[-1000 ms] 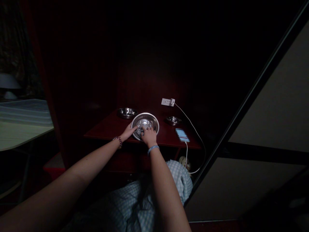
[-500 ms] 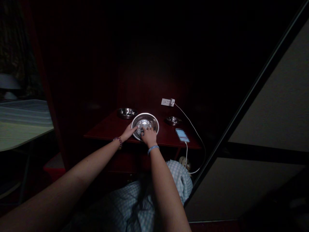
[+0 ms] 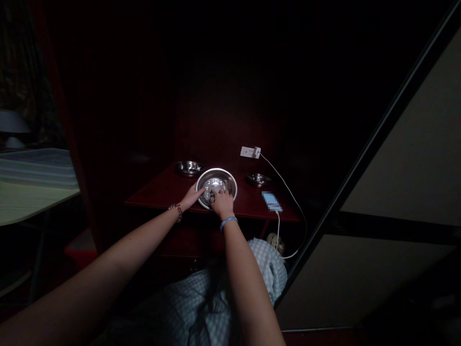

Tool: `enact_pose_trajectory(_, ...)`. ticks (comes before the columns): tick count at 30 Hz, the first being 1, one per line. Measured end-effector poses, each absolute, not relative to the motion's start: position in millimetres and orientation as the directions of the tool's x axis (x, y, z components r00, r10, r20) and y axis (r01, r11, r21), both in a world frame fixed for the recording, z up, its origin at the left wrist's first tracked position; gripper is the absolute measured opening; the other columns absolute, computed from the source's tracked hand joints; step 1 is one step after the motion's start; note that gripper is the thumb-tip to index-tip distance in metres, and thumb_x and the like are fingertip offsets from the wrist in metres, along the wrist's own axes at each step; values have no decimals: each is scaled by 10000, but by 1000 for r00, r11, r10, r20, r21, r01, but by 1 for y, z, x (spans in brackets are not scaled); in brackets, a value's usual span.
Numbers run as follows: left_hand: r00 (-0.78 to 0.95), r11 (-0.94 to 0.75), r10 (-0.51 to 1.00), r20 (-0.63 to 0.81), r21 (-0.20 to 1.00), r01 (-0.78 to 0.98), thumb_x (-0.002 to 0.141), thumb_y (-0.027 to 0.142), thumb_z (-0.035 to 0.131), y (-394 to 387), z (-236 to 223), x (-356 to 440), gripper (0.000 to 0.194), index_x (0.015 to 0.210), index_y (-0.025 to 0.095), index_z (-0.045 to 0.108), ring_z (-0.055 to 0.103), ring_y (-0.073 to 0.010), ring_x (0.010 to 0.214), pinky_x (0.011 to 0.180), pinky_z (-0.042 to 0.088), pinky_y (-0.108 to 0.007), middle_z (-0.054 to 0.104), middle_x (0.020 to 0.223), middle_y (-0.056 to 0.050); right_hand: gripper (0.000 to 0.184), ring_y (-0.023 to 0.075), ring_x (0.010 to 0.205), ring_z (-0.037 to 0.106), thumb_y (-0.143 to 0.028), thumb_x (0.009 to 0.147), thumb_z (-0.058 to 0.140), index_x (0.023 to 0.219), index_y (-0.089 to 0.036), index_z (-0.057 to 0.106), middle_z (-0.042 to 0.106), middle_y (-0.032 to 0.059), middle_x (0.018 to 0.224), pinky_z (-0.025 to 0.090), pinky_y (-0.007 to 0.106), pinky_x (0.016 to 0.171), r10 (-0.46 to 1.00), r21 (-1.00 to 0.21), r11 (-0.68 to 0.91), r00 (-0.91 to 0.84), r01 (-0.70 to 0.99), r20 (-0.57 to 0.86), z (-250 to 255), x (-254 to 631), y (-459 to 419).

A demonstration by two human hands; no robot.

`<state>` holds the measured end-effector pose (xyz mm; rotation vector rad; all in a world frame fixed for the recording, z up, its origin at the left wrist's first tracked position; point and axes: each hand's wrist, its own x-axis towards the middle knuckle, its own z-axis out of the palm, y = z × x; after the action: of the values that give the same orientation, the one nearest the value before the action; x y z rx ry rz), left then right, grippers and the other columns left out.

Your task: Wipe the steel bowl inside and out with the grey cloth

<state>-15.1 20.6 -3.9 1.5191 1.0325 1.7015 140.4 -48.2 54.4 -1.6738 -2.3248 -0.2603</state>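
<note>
A shiny metal bowl [image 3: 216, 180] is tilted toward me at the front edge of the dark red shelf. My left hand [image 3: 191, 197] grips its left rim, thumb inside and the other fingers hidden behind. Inside the bowl, my right hand [image 3: 224, 203] has its fingers bent and drawn together over the lower right part. A small dark spot shows by the right fingertips; what it is, I cannot make out. One metal bowl [image 3: 189, 168] stands behind to the left, and a shallower metal bowl [image 3: 258, 180] stands to the right.
On the shelf [image 3: 154, 194], a phone [image 3: 272, 202] lies at the right, its white cable [image 3: 286, 185] looping to a wall socket [image 3: 248, 152]. Checked cloth [image 3: 266, 259] covers my lap below. Stacked plastic boxes [image 3: 39, 166] sit on a pale table [image 3: 36, 197] at far left.
</note>
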Motion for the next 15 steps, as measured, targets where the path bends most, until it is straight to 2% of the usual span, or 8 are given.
enact_pose_trajectory(15,-147,-487,859,490,871,61,729,384,682,19,-2,-14,540,1192,113,622,592,-286,1204,1100,393,-440,691,1216,-140,493,282,1289,440,-355,972,417,1456,-269,452,566,115,1377,390,422,983,904,-3,315,-299,949,305,55,140,-50)
